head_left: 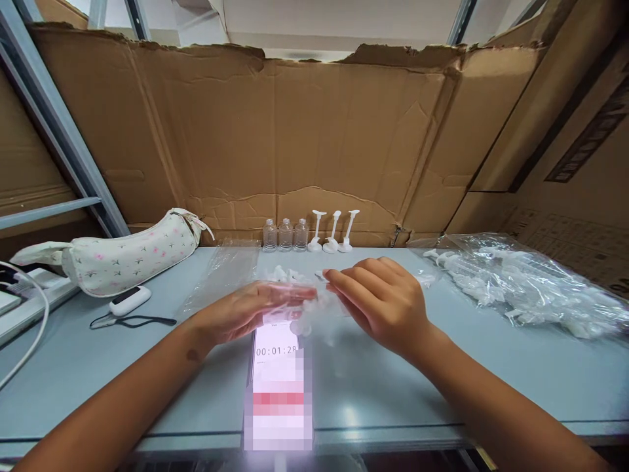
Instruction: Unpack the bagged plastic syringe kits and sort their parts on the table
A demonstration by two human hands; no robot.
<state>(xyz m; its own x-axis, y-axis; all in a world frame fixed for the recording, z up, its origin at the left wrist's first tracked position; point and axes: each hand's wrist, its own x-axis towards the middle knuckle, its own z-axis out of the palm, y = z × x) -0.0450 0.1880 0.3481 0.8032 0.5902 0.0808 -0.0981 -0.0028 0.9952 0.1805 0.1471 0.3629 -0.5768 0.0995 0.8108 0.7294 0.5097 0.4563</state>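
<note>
My left hand (265,305) reaches in from the left above the top end of a lit phone (278,373). Its fingers stretch out to the right and look partly smeared. Facing it, my right hand (381,295) is held on its side, fingers extended and slightly curved. Between both hands lie small whitish and clear plastic pieces (322,308), blurred and partly covered by my fingers. No firm grip on any piece shows. The phone displays a timer reading 00:01:28; its lower screen is pixelated.
Three clear bottles (285,235) and three white pump-like pieces (332,233) stand along the cardboard wall (295,131). Right lies a clear bag of white parts (521,285). On the left are a floral pouch (132,255), a small white device (130,300) and a power strip (44,301).
</note>
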